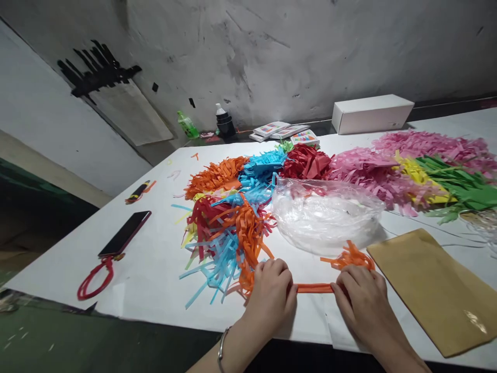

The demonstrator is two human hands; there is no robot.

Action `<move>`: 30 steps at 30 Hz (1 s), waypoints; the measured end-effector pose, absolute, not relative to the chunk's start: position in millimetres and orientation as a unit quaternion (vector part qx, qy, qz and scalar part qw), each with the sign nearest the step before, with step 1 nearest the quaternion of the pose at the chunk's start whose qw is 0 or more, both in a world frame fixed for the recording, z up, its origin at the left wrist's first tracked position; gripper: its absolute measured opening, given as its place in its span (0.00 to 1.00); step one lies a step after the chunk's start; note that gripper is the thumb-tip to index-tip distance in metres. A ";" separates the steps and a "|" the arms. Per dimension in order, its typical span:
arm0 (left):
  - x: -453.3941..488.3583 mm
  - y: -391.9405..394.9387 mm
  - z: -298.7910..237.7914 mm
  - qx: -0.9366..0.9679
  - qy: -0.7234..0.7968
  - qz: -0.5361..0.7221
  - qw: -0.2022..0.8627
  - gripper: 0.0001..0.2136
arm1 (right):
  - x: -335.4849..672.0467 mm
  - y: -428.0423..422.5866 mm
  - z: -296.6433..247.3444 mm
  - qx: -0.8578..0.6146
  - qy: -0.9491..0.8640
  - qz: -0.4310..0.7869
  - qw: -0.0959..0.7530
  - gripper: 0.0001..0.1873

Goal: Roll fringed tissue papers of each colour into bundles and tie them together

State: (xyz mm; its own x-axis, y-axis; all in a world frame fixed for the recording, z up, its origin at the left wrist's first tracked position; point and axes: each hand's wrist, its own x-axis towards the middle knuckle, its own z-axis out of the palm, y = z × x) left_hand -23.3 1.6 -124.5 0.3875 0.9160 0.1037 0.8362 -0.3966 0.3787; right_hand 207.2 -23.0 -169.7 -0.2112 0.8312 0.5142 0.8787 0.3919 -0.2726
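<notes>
Both my hands rest on the white table (155,269) near its front edge. My left hand (272,290) is closed, pinching one end of an orange fringed paper strip (315,288). The other end sits under the closed fingers of my right hand (359,290). The strip lies stretched flat between them, and its cut fringe (349,256) bunches up just behind my right hand. A heap of red, blue and orange fringed paper (225,233) lies right beside my left hand.
A crumpled clear plastic bag (326,215) sits behind my hands and a brown envelope (430,290) lies at the right. Pink, yellow and green fringe piles (407,166) spread at back right. A phone with a red strap (124,233) lies left. A white box (370,114) and bottles stand by the wall.
</notes>
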 end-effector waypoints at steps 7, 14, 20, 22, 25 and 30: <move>-28.6 4.0 -133.0 0.910 0.371 0.173 0.063 0.06 | 188.3 -25.5 -157.4 -0.451 -0.813 -0.011 0.368 0.12; -24.9 14.0 -138.3 0.924 0.340 0.163 0.058 0.05 | 169.6 -14.0 -151.2 -0.413 -0.853 -0.030 0.317 0.16; -29.4 13.1 -135.5 0.902 0.364 0.189 0.137 0.03 | 165.5 -11.5 -155.7 -0.398 -0.857 -0.013 0.326 0.19; -30.5 12.0 -137.0 0.899 0.372 0.193 0.128 0.04 | 164.2 -11.1 -156.6 -0.393 -0.855 0.009 0.338 0.19; -31.4 11.5 -141.8 0.899 0.382 0.188 0.103 0.04 | 167.8 -12.4 -158.4 -0.401 -0.848 0.022 0.346 0.18; -33.8 9.1 -142.7 0.911 0.373 0.164 0.060 0.04 | 191.6 -23.7 -164.8 -0.442 -0.829 0.012 0.341 0.15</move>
